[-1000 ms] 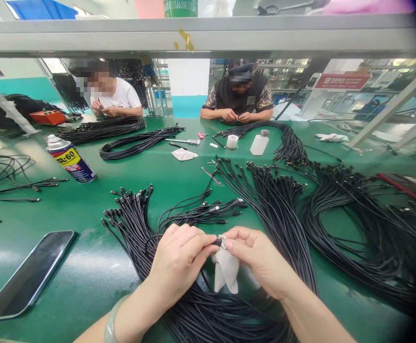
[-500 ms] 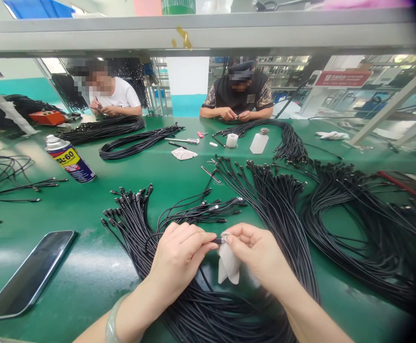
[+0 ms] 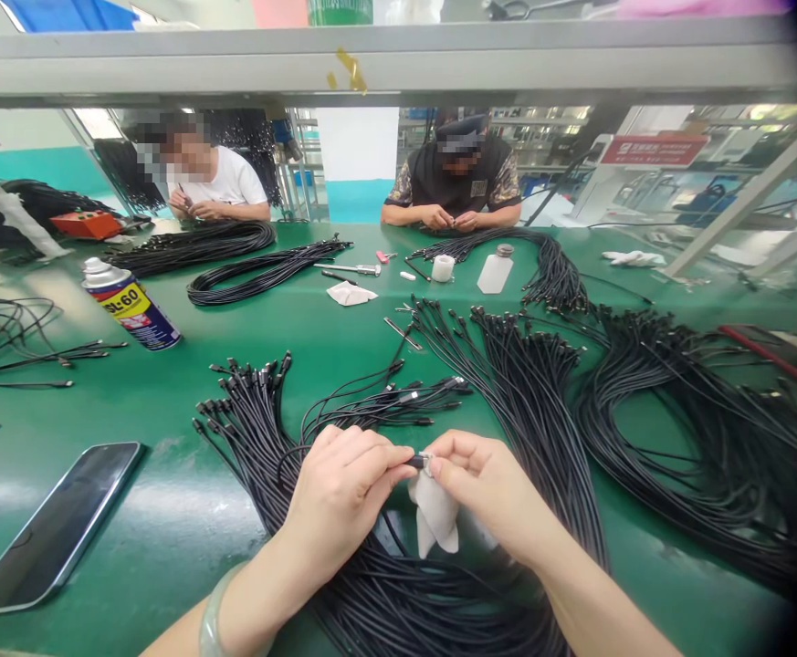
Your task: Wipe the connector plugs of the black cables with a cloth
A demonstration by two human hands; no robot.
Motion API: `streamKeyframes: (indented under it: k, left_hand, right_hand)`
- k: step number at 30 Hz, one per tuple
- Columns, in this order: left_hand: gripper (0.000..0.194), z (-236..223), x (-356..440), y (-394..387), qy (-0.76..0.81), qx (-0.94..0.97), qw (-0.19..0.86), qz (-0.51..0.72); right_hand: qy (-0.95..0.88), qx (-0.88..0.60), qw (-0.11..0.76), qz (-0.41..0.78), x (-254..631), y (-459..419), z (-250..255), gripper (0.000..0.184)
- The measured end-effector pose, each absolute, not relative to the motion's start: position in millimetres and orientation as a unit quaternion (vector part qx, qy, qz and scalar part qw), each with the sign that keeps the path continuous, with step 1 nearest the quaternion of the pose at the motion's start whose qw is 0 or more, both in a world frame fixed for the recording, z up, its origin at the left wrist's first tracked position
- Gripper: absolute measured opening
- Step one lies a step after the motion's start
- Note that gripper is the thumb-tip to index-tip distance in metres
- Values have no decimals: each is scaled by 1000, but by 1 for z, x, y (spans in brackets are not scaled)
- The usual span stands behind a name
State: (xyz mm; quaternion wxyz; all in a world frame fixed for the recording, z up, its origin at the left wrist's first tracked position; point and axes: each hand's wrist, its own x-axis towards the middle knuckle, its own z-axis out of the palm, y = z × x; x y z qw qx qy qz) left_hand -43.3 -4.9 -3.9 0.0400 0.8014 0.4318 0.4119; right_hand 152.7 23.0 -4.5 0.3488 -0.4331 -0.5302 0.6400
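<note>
My left hand (image 3: 347, 493) is closed round the black plug of a cable (image 3: 416, 462), whose metal tip points to the right. A white cloth or wipe (image 3: 437, 518) hangs from the pinched fingers of my right hand (image 3: 484, 484), which press it against that tip. Both hands are above a large bundle of black cables (image 3: 432, 598) that curves across the table below my wrists. Loose connector ends (image 3: 412, 399) lie just beyond my fingers. Much of the metal tip is hidden by my right thumb and the cloth.
A phone (image 3: 56, 525) and a spray can (image 3: 132, 306) stand left on the green table. More cable bundles (image 3: 644, 456) lie right. A clear bottle (image 3: 495, 270), tape roll (image 3: 443, 267) and folded wipe (image 3: 351, 293) sit farther back. Two people work opposite, under a shelf beam (image 3: 234, 68).
My right hand has shifted very slightly at the plug tip, and the hanging cloth has swung a little left and lower. My left hand keeps its hold.
</note>
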Motion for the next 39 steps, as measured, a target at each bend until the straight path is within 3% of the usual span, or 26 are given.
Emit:
streamKeyframes:
  k: [8,12,19,30,39]
  left_hand:
    - [9,-5,-44,-5,445,797,50,406]
    - [8,-2,-43,-6,453,788,63,412]
    - [7,-2,-42,-6,455,782,69,421]
    - [7,-5,-42,-6,464,786,62,404]
    - [9,-7,-41,-7,441,802,42,400]
  right_hand:
    - [-441,-391,375,716,157,23,-3,20]
    - [-347,-359,360,788,156,23,1,27]
    - [-296,-364,367,803,154,25,-2,5]
    - [-327,-361,323,812,155,21,5,13]
    - [-473,-391,328,718,153,21,-6,30]
